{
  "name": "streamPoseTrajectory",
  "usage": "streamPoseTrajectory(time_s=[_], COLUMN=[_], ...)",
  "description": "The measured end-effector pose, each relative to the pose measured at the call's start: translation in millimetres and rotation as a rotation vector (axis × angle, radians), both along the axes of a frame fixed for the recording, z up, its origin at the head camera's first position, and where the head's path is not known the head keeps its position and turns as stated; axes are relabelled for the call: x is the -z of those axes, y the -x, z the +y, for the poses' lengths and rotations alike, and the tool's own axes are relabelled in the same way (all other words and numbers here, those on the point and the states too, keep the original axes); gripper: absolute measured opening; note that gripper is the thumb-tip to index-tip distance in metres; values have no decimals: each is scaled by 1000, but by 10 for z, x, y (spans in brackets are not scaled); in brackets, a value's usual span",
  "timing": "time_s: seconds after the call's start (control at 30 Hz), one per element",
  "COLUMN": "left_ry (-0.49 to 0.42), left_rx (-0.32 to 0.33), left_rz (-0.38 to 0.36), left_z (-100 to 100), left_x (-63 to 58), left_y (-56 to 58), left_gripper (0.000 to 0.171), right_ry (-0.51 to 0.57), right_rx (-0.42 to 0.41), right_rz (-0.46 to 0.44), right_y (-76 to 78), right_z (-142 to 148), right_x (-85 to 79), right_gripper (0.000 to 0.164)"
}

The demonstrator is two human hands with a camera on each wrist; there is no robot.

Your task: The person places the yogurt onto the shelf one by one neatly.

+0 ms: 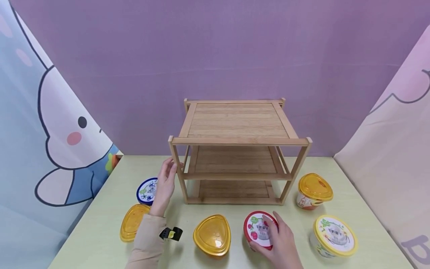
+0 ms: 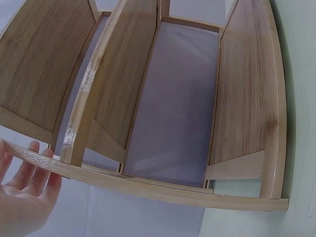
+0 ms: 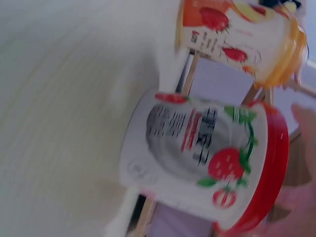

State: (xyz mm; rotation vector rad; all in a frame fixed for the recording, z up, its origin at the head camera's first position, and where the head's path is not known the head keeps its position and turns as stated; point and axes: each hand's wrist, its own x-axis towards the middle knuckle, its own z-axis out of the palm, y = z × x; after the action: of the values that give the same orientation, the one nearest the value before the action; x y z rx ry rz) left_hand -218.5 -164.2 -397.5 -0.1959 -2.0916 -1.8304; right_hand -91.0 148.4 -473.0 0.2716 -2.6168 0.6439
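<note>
A three-tier wooden shelf rack (image 1: 240,141) stands at the back of the table. My left hand (image 1: 165,183) holds its left front post, the fingers bent behind the wood in the left wrist view (image 2: 29,192). My right hand (image 1: 282,243) grips a white tub with a red lid (image 1: 256,228), with thumb and fingers about the lid's edge. Strawberries are printed on the tub's side (image 3: 197,158) in the blurred right wrist view. Whether the tub touches the table is hard to tell.
A yellow-lidded rounded-triangular cup (image 1: 213,235) stands between my arms. To the left are a blue-lidded tub (image 1: 146,191) and an orange-lidded cup (image 1: 131,223), partly behind my sleeve. Another orange-lidded cup (image 1: 314,191) and a yellow-lidded tub (image 1: 336,237) stand right. Purple cloth (image 1: 235,48) hangs behind.
</note>
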Motion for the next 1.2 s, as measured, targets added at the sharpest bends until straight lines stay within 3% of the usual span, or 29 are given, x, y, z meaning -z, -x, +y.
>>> streamPoseTrajectory(time_s=[0.1, 0.27, 0.43, 0.67, 0.83, 0.93, 1.1, 1.2], left_ry=[-2, -10, -3, -3, -10, 10, 24, 20], left_rx=[3, 15, 28, 38, 34, 23, 10, 8], left_rz=[8, 12, -24, -54, -57, -49, -23, -26], left_z=[-1, -8, -10, 56, 35, 4, -12, -16], left_x=[-2, -6, -46, -224, -177, -77, 10, 8], left_y=[-4, -6, -15, -160, -132, -61, -2, -7], left_gripper=[34, 34, 33, 33, 33, 36, 37, 36], right_ry=[151, 321, 366, 416, 439, 449, 454, 454], right_rx=[-86, -139, -168, -162, -137, -158, -226, -205], right_rz=[-107, -260, -296, -365, -449, -419, -263, -279], right_y=[-8, -2, 8, 28, 37, 35, 33, 33], right_z=[50, 106, 154, 195, 214, 218, 213, 210], right_x=[-11, 0, 26, 60, 80, 100, 160, 165], right_gripper=[73, 73, 75, 80, 82, 82, 80, 78])
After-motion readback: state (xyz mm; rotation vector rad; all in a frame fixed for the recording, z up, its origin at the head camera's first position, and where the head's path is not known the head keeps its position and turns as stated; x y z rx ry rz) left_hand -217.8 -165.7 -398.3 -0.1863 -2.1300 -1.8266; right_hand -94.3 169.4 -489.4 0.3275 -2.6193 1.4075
